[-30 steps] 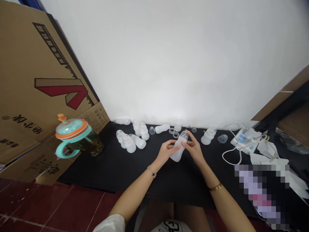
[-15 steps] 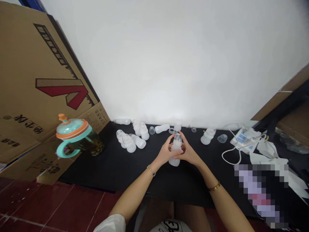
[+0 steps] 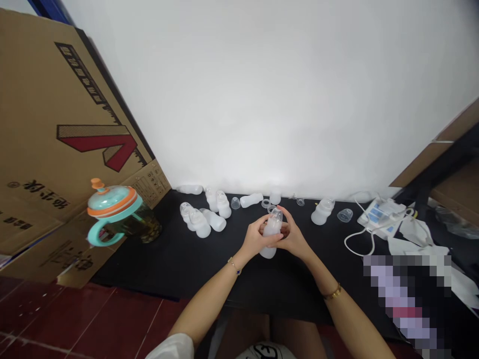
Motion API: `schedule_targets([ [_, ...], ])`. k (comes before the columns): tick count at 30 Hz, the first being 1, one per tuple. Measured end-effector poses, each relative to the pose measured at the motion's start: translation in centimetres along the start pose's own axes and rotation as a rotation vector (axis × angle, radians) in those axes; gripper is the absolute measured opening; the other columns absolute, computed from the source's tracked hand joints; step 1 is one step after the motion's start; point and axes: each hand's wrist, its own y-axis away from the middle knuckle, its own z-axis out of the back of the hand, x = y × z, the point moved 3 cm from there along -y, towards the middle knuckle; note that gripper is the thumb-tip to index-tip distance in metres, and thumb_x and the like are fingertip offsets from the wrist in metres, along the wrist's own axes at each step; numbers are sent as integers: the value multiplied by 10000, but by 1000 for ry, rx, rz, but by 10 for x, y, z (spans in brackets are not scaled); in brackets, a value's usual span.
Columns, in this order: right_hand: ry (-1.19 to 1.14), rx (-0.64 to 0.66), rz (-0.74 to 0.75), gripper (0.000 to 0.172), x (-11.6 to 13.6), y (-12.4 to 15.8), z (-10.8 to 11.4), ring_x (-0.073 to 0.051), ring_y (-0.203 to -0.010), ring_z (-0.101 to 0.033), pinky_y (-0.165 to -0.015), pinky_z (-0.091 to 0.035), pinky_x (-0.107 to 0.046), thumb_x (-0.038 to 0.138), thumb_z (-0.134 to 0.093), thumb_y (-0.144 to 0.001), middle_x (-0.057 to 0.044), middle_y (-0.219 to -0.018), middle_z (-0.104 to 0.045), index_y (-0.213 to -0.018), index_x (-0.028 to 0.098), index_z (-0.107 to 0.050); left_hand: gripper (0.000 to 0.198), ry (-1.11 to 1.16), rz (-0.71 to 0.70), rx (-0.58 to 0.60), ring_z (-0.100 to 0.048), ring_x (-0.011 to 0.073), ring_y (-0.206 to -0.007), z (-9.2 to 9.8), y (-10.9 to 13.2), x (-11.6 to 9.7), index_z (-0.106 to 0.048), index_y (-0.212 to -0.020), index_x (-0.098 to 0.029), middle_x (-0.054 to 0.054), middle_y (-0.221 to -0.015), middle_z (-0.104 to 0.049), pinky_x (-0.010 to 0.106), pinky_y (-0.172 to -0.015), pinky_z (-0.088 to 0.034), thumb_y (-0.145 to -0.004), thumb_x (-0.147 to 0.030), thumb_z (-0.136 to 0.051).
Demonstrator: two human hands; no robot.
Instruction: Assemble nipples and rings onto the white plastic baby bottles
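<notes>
A translucent white baby bottle [image 3: 272, 227] with a clear domed top is held between both hands near the middle of the black table [image 3: 179, 264]. My left hand [image 3: 256, 234] wraps its left side, thumb across the front. From the right, my right hand [image 3: 294, 237] closes round it, thumb also in front. The fingers behind the bottle are partly hidden. Just beyond the hands lie clear rings [image 3: 266, 203] and an upright white bottle [image 3: 275, 197]. Another white bottle [image 3: 251, 200] lies on its side by the wall.
Several similar bottles [image 3: 199, 223] stand or lie to the left, with a clear cap [image 3: 235, 202] beside them. At right are a bottle [image 3: 323, 211], a clear cap [image 3: 345, 215] and a white cable [image 3: 352, 244]. A teal-handled jug [image 3: 119, 212] stands near a cardboard box [image 3: 33, 124].
The held bottle has tilted slightly, its base shifting a little left. Both hands keep their grip, and the view has moved very slightly.
</notes>
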Motion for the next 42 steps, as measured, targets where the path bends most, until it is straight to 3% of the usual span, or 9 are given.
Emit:
schedule_targets([
  [9,15,-18,20,1167,-1,0,1,-282,-913,-734,-737,-601,-384,237,-941,-579,-76,-1079,-735,-1516,333,-252,660,27,-4,3,-669,192,-730,-1,1,0,-637,-1251,-156,64,-890,-737,292,-681,-538,-680,-413,-846],
  [17,25,-9,30,1144,0,1,1,-301,-955,-726,-780,-597,-424,267,-940,-581,-78,-1101,-726,-1511,336,-278,654,-6,-3,-11,-710,242,-823,2,1,3,-637,-1215,-176,84,-940,-756,320,-730,-560,-651,-411,-869],
  [42,38,-34,59,1077,-2,2,1,-300,-927,-733,-783,-599,-441,273,-945,-577,-75,-1078,-731,-1463,335,-336,602,-50,9,-29,-661,187,-692,2,1,2,-649,-1121,-184,44,-836,-744,262,-616,-499,-624,-434,-878],
])
